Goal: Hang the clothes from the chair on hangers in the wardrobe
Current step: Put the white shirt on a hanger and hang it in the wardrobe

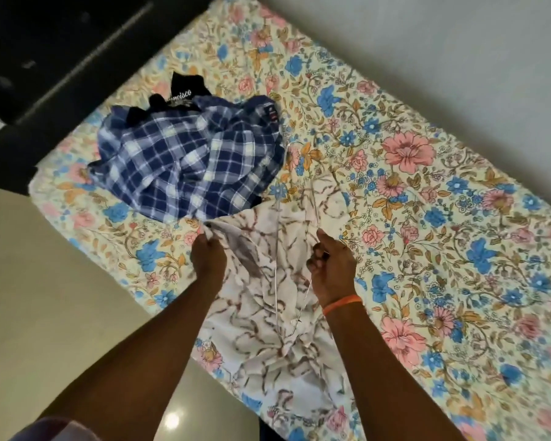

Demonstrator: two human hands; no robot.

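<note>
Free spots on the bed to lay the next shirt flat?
Free: the floral bedsheet right of the right hand, out to the wall. Crowded: plaid shirt over a black garment top-left, white printed shirt and wire hanger between both hands, left hand pinching its fabric.

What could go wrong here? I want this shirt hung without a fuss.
The wire hanger that the right hand holds lies on top of the white shirt, not inside it, and could snag the loose folds. The left hand only pinches an edge, which may slip. The checked shirt lies close and might get dragged.
</note>
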